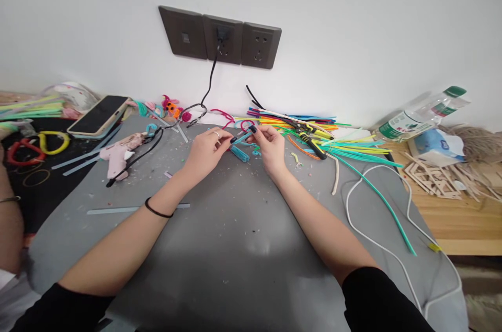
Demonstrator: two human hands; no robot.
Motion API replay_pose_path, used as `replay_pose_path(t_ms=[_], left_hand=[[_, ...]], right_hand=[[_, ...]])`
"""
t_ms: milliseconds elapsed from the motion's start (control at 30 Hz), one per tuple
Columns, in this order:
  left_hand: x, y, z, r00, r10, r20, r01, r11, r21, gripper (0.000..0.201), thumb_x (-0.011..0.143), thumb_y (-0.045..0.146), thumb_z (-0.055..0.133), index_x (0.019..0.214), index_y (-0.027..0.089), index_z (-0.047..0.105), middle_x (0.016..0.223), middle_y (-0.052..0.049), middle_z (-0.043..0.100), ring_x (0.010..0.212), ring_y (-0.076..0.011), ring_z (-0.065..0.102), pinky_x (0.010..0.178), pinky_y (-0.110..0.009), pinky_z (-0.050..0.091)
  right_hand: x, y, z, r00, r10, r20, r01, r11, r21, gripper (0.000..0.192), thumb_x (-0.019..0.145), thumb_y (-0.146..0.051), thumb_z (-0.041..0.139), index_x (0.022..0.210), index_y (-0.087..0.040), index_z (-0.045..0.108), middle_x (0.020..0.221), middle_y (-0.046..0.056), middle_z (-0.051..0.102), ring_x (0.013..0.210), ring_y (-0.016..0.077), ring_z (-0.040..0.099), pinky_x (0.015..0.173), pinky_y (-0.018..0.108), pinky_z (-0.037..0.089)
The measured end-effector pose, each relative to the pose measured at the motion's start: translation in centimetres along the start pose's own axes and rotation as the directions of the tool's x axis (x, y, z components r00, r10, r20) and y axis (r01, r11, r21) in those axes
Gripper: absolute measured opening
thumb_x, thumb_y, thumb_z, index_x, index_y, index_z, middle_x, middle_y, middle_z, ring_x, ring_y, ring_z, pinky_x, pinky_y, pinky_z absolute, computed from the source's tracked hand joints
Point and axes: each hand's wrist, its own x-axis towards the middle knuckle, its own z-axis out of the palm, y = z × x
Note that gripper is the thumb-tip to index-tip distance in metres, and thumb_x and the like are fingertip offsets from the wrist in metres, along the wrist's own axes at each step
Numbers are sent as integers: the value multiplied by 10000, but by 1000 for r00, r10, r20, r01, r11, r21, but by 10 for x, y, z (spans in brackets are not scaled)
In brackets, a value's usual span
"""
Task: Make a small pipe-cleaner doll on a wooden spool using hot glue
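Observation:
My left hand (206,150) and my right hand (270,146) meet over the far middle of a grey mat (235,248). Together they pinch a short blue pipe cleaner piece (242,138) held between their fingertips. Another blue piece (239,153) lies on the mat just below them. A pile of coloured pipe cleaners (314,130) spreads to the right of my right hand, with yellow-handled cutters (309,139) lying on it. A pink glue gun (120,153) rests left of my left hand.
A phone (98,114) lies at the back left, near red and yellow loops (37,146). A black cable runs up to wall sockets (221,38). White cord (376,201), a plastic bottle (423,112) and wooden stick frames (435,178) sit right. Another person's arm (10,222) is at the left edge.

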Motion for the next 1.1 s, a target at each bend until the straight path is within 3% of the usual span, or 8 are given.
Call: replay_pose_path(t_ms=[200,300,400,500,600,767,967,1100], left_hand=[[2,-1,0,979,-201,-27,186,940,-285,324,898,483,652,958,181,751,864,-77,781,752,-214,709,685,-313,561],[3,-3,0,963,-243,-113,198,930,-310,310,891,479,671,946,182,741,836,-70,770,727,-212,703,680,-316,555],[5,-5,-2,934,-273,-231,179,916,-359,268,881,429,678,959,180,739,891,-72,774,774,-204,708,723,-313,563],[8,-8,-5,893,-316,-322,159,888,-432,285,875,434,689,982,172,728,901,-73,768,797,-194,707,744,-307,570],[9,-11,-5,871,-331,-364,136,874,-467,336,876,493,706,973,171,714,879,-69,756,777,-188,695,717,-302,564],[9,-10,-6,875,-317,-365,130,882,-454,389,887,555,712,965,174,708,876,-68,743,779,-187,685,704,-299,556],[7,-4,-8,872,-304,-384,103,880,-463,394,880,571,732,948,184,716,864,-63,745,774,-186,682,699,-297,556],[7,-4,-8,864,-311,-397,105,881,-462,403,872,582,734,945,186,713,868,-60,749,778,-182,684,712,-295,560]], right_hand=[[1,3,1,998,47,51,-55,983,173,436,655,-548,926,866,-230,714,791,1,782,717,184,756,789,370,643],[-1,-4,3,983,75,169,-110,970,215,478,672,-522,929,1024,-260,741,1090,40,814,989,218,770,926,394,626],[-4,-17,2,915,91,394,-198,951,240,628,700,-500,919,1262,-330,699,1488,47,656,1389,260,599,1128,463,531],[-6,-27,0,822,81,564,-246,943,223,717,740,-513,887,1394,-372,629,1657,26,479,1558,276,407,1231,528,418],[-8,-31,-1,757,46,651,-253,941,227,793,750,-539,868,1468,-379,571,1717,20,377,1612,280,305,1272,536,348],[-10,-32,-1,687,21,726,-256,943,215,974,713,-574,880,1568,-379,456,1774,21,228,1652,276,182,1290,511,294],[-14,-39,1,657,77,750,-297,941,164,1189,610,-691,892,1624,-387,351,1793,33,143,1664,283,112,1292,511,257],[-16,-44,2,646,84,758,-307,938,158,1212,584,-728,889,1619,-384,361,1793,40,142,1663,288,115,1290,510,255]])
